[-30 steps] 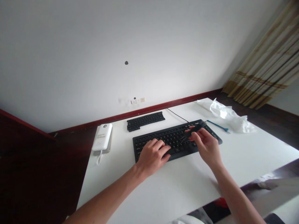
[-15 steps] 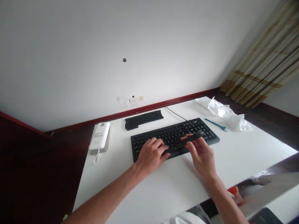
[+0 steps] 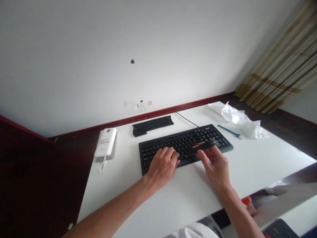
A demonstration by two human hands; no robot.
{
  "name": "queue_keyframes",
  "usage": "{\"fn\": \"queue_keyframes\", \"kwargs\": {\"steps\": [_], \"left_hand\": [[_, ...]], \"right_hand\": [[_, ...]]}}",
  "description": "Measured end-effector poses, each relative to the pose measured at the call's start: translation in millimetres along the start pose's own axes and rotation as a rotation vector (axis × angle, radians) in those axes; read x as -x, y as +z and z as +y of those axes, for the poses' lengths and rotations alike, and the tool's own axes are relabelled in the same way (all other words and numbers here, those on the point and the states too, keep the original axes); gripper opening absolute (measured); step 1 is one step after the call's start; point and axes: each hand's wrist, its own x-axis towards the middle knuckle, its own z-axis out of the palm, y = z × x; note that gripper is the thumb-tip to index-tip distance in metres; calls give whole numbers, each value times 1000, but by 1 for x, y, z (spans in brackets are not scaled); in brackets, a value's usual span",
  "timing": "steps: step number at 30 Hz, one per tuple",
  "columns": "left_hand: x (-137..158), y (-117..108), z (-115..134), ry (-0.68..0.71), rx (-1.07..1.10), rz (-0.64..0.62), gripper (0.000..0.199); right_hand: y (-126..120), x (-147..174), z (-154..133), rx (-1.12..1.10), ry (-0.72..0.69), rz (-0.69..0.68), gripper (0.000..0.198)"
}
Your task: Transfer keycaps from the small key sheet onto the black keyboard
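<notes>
A glossy white power bank (image 3: 105, 142) with a looped cord lies at the left edge of the white worktop (image 3: 188, 195). The left hand (image 3: 162, 165) presses, fingers loosely curled and holding nothing, on the lower left keys of a matte black wired keyboard (image 3: 184, 143), whose long axis runs left to right. The right hand (image 3: 215, 162) pinches a slim black brush-like tool (image 3: 201, 148) low over the middle keys, bristles leftward. Crumpled white plastic (image 3: 241, 120) lies far right.
</notes>
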Motion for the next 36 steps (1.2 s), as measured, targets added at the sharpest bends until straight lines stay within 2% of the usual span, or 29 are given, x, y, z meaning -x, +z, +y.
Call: {"fn": "queue_keyframes", "kwargs": {"steps": [6,14,24,36], "left_hand": [[1,2,1,14,-38,-4,19],[-1,3,3,15,-27,-9,16],[-2,6,8,-16,-64,-54,13],[0,4,9,-16,-71,-67,17]], "right_hand": [[-2,3,2,12,-5,22,24],[-4,7,0,-64,47,40,24],[-4,5,2,-63,-3,7,21],[-5,6,6,-71,36,5,25]]}}
